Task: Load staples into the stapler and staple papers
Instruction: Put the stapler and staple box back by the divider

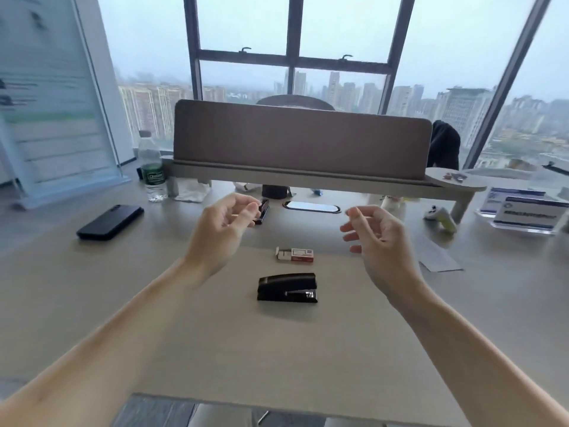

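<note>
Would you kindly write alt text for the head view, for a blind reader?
A left hand and a right hand hover open and empty over a desk; a black stapler lies on it, with a small staple box just beyond.

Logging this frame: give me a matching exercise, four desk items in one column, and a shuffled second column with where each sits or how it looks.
Things:
1. stapler
2. staple box
3. phone
4. water bottle

Descriptions:
A. upright, clear plastic with a green label
B. black, lying flat at the left of the desk
C. black, nearest the person
D. red and white, just beyond the stapler

Pairs: 1-C, 2-D, 3-B, 4-A
</note>
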